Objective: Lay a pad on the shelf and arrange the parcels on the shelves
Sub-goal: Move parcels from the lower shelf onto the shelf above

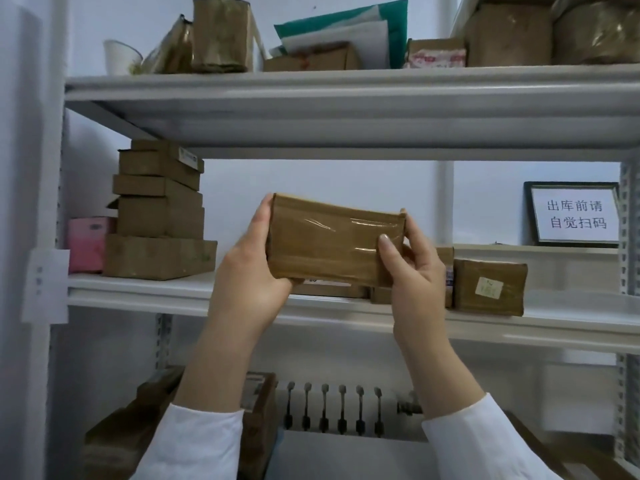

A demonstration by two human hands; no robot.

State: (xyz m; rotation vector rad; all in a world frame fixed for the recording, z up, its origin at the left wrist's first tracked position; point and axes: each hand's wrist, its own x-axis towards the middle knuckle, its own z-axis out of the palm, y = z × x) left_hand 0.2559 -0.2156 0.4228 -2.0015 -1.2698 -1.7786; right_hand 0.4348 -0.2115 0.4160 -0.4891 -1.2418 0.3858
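Brown taped parcel (pixel 334 239) is hanging lengthwise between both hands in front of the middle shelf (pixel 145 289); the left hand (pixel 247 268) and right hand (pixel 414 268) are each gripping an end, equally near, with open shelf space lying just behind.

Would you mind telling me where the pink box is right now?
In the head view, the pink box sits at the far left of the middle shelf, immediately left of the stack of cardboard parcels.
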